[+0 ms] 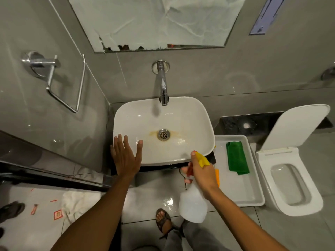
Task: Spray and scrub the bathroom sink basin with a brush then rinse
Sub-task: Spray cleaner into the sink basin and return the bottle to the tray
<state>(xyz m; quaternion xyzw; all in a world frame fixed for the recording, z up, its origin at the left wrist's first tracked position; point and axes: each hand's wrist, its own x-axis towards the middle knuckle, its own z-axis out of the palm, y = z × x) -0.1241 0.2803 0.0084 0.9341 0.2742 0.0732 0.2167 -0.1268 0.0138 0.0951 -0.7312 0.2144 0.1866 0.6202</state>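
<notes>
A white rectangular sink basin (192, 113) sits below a chrome wall tap (162, 84). Brownish stains ring its metal drain (163, 134). My left hand (126, 156) lies flat with spread fingers on the basin's front left rim. My right hand (201, 173) grips a translucent white spray bottle (193, 203) by its yellow and red trigger head (200, 158), the nozzle pointing toward the basin's front right edge. No brush is recognisable; an orange object (217, 176) shows partly behind my right wrist.
A white tray (253, 198) to the right of the sink holds a folded green cloth (236, 160). Further right stands a toilet (290, 182) with its lid up. A towel ring (54, 78) hangs on the left wall. A white rag (78, 201) lies on the floor.
</notes>
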